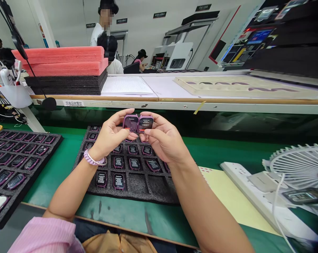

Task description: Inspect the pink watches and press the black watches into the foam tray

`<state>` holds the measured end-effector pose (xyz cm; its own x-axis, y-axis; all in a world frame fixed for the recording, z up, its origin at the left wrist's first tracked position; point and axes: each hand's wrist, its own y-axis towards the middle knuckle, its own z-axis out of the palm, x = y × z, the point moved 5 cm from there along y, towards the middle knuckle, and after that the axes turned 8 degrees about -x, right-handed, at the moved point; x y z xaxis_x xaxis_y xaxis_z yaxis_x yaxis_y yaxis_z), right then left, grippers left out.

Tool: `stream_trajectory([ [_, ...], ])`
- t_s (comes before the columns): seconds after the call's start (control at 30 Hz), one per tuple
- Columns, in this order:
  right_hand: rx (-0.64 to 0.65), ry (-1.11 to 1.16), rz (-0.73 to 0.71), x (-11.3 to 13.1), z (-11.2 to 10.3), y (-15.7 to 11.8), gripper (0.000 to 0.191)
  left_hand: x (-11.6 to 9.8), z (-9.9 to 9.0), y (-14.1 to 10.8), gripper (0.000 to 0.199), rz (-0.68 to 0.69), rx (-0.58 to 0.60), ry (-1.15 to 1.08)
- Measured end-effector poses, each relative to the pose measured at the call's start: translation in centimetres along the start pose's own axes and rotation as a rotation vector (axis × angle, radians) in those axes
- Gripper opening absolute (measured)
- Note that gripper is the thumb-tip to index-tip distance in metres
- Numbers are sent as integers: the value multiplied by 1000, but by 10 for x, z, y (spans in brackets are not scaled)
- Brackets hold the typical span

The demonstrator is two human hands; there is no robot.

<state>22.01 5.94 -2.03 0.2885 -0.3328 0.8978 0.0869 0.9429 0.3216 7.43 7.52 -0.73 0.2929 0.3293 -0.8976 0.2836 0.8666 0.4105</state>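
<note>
My left hand [113, 133] is closed on a purple-framed smartwatch body [131, 123] with a lit dark screen. Beside it, a second smartwatch body [145, 124] is pinched between the thumb and fingers of my right hand [165, 137]. The two watch bodies are side by side, screens facing me, with small text too fine to read. Both are raised above a black foam tray [134, 181], whose pockets hold several similar watch bodies showing white text. Some pockets at its front right are bare, and my right forearm hides part of that side.
Another foam tray [33, 147] full of watch bodies lies at left. To the right are a power strip [254, 189], a white fan [301, 165] and yellow paper [227, 191]. Red foam blocks [66, 61] and a cream tray [196, 88] stand on the shelf. Other people are beyond.
</note>
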Motion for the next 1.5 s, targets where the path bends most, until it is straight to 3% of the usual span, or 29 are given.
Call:
stream_trajectory([
  [0.43, 5, -43, 11, 3, 2, -3, 47, 3, -4, 2, 44, -49, -10, -30],
  [0.93, 30, -50, 3, 1, 3, -3, 47, 1, -5, 1, 44, -2, -41, 48],
  [1.17, 14, -18, 17, 3, 0, -2, 50, 4, -5, 2, 63, 61, -7, 73],
  [1.3, 38, 13, 12, 7, -2, -1, 54, -10, 4, -8, 70, 94, -20, 56],
  [1.4, 109, 0, 10, 15, -1, -5, 60, -29, 23, -36, 68, -3, 164, -17],
  [1.5, 206, -80, 12, 26, 0, -18, 58, -44, 46, -78, 72, -184, 560, -165],
])
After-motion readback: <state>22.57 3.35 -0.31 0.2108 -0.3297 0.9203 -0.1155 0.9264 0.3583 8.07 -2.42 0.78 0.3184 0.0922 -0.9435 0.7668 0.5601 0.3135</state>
